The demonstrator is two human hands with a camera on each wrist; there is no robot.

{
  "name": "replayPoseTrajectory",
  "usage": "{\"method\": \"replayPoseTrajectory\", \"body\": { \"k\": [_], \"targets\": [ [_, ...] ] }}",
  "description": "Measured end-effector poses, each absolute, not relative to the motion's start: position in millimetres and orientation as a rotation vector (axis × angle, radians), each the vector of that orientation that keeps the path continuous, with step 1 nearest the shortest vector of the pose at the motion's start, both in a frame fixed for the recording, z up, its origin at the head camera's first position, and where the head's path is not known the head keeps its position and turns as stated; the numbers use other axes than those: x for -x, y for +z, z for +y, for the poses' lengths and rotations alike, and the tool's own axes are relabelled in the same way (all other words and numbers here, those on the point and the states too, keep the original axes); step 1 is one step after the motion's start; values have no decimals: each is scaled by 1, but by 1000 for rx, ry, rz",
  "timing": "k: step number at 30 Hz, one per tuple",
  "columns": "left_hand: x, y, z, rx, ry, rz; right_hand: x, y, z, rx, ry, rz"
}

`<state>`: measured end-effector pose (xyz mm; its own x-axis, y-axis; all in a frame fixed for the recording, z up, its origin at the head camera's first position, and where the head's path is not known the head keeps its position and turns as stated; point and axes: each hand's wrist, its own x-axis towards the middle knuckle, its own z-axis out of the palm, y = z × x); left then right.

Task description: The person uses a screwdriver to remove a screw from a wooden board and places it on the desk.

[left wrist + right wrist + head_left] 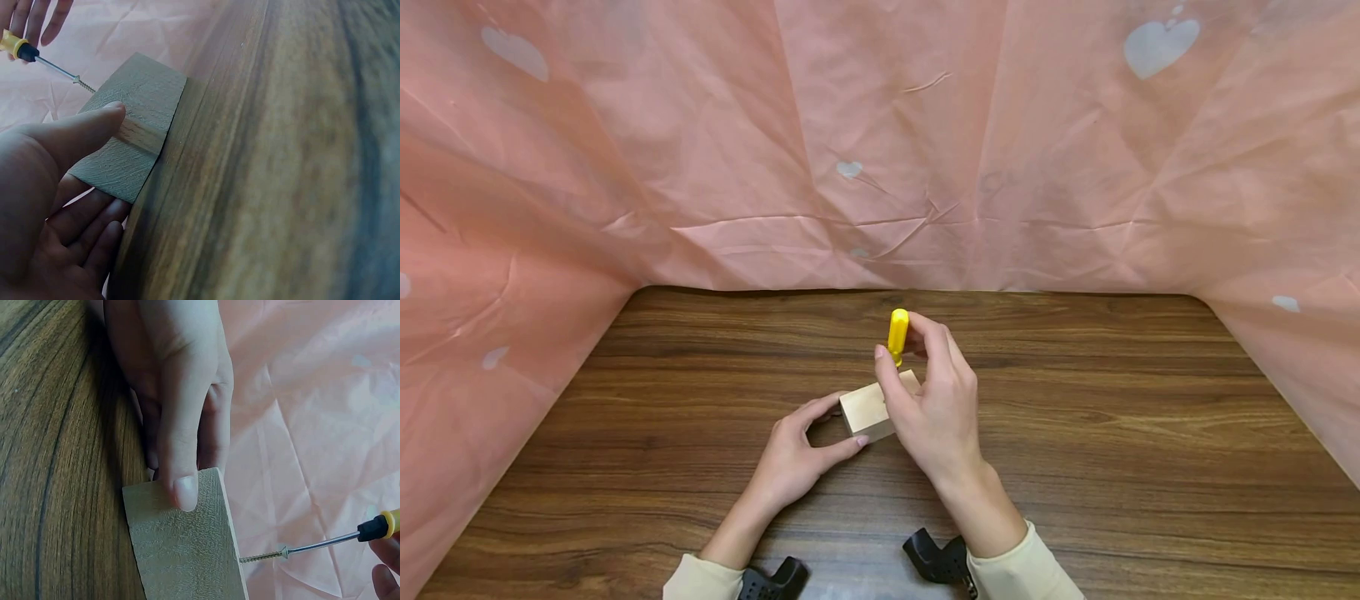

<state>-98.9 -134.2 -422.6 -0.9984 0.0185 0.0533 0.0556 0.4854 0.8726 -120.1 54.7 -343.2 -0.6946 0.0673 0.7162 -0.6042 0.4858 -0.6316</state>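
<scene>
A pale wooden block (863, 407) rests on the table, held at its left end by my left hand (793, 454), thumb on the near side and fingers behind. A screw (262, 557) stands in the block's top face with most of its threads showing. The screwdriver (898, 333) has a yellow handle, and its metal shaft (322, 542) meets the screw head. My right hand (936, 408) holds the handle between thumb and fingers above the block. In the head view the right hand hides the screw and part of the block.
The dark wood-grain table (1112, 417) extends around both hands. A pink curtain (895, 150) with pale hearts hangs behind the table and along its sides. Black wrist devices (936, 557) sit at both cream sleeves (1026, 567).
</scene>
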Motion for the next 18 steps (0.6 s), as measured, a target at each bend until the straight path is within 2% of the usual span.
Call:
{"method": "replayPoseTrajectory", "body": {
  "k": [18],
  "targets": [
    [99, -423, -135, 60, -1563, -2684, 117, -341, 55, -416, 1215, -2078]
  ]
}}
